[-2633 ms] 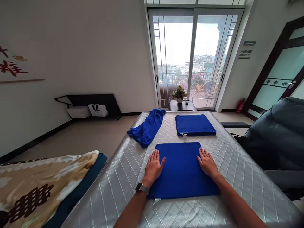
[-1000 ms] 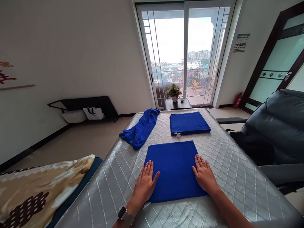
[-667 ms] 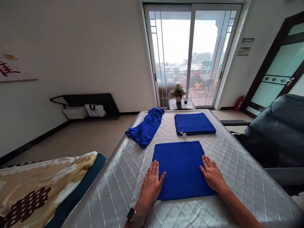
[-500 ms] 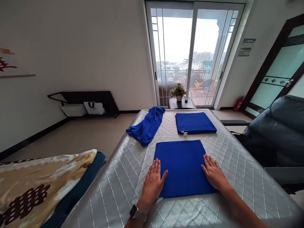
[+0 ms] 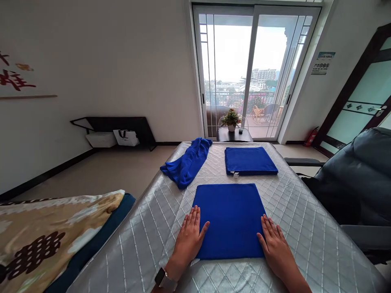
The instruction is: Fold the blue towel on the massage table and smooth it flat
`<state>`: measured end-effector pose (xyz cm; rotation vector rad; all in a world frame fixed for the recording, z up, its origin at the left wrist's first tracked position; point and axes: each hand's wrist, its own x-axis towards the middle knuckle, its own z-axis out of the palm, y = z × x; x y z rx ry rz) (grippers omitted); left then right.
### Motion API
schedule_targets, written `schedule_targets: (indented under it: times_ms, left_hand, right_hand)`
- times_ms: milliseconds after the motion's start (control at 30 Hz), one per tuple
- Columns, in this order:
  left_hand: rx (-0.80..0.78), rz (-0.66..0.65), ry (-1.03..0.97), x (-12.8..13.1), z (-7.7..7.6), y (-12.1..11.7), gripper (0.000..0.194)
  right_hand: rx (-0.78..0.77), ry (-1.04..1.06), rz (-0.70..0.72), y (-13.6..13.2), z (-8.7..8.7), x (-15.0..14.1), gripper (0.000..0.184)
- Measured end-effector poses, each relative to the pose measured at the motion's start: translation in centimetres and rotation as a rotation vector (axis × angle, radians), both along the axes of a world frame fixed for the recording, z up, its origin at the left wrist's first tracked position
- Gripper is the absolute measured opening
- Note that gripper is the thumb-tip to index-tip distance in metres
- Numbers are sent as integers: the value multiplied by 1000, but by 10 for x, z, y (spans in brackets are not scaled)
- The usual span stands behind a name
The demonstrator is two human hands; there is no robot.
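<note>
A folded blue cloth [image 5: 229, 219] lies flat before me on the silver quilted bed surface [image 5: 137, 240]. On its left edge rests my left hand [image 5: 190, 234], palm down with the fingers stretched out and the thumb on the cloth. My right hand [image 5: 275, 240] lies the same way along the right edge, fingers extended. Neither hand grips anything. Just beyond is a stack of folded blue cloth [image 5: 251, 160] with a white tag at its near left corner. To its left sits a crumpled blue cloth [image 5: 188, 163].
A patterned blanket [image 5: 61, 228] lies at lower left. On the right stands a dark padded chair [image 5: 363, 171]. Past the far edge, a small chair [image 5: 234, 136] holds a potted plant [image 5: 231, 121] before the sliding glass door [image 5: 227, 61].
Both hands have shifted slightly toward me, staying flat on the side edges of the folded cloth. The view has turned a little to the left.
</note>
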<state>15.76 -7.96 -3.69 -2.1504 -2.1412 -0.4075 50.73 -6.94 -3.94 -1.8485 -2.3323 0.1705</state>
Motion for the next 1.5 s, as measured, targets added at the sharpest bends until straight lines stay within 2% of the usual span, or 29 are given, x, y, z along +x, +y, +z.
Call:
schedule_targets:
  times_ms: [100,267,333,433,567,733,867,1000,1100,1233,1500]
  left_hand:
    - [-2,-87,7,29,9,-3,73]
    - [-1,-419,-4,122,25,-8,72]
    - [16,-498,-25,152,28,-10,72]
    - [14,-553,-36,172,28,-13,72]
    - [-9,-547,-15,161,23,-21,74]
    - [23,-431,45,127,11,-34,77]
    - [31,-263,57,86,-8,-49,80]
    - [16,-14,43,37,-25,-66,78]
    - [46,105,49,14,-36,-74,83]
    - [71,144,51,13,-40,-78,85]
    - [139,143,8,24,-29,-81,83]
  right_hand:
    - [-19,0,13,0,3,0,68]
    - [-30,23,11,-2,7,0,69]
    - [-43,29,25,-2,7,1,67]
    - [-68,28,38,-3,7,1,65]
    - [-65,38,33,-4,7,2,66]
    - [-68,32,23,-5,11,1,67]
    - [-65,30,20,-6,11,1,68]
    - [-33,9,21,-6,7,2,68]
    - [-20,-14,22,-6,3,2,67]
    - [-4,-17,17,-6,1,2,66]
    - [-11,-51,49,-4,1,11,69]
